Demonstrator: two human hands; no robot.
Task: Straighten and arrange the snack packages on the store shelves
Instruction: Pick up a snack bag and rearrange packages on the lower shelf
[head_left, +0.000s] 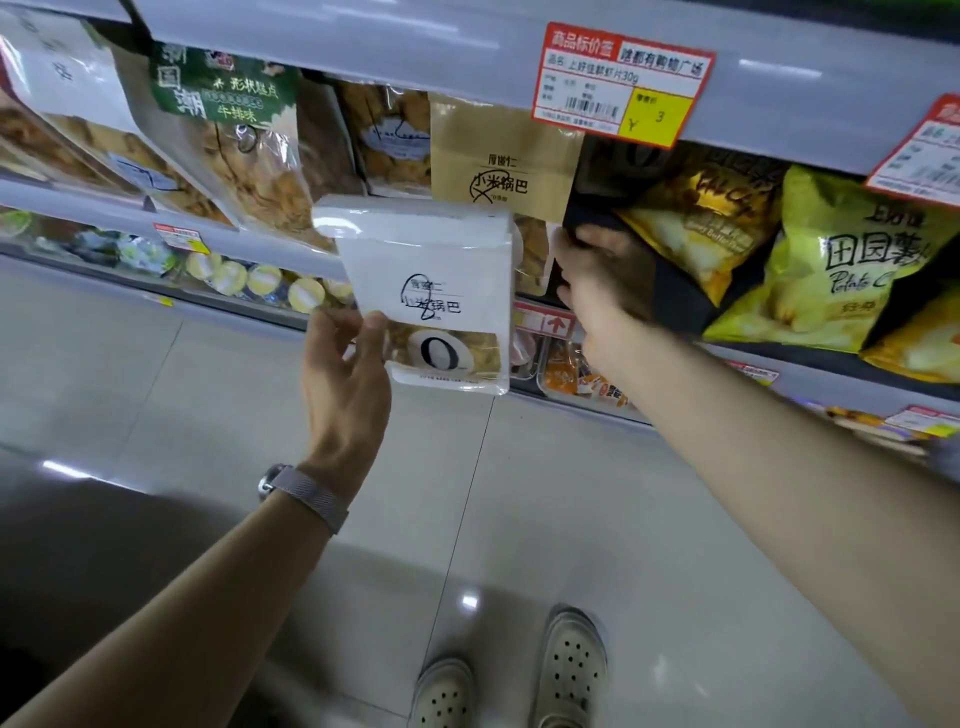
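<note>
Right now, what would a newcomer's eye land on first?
The white snack pack pinched by the left grip, dead centre. Next, the red-and-yellow price tag on the upper shelf edge, and the lime-green chip bag at right, beyond the right grip.

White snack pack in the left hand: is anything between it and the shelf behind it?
Yes. A brown paper pack stands at the shelf front right behind the white snack pack; the right hand reaches in beside it.
</note>
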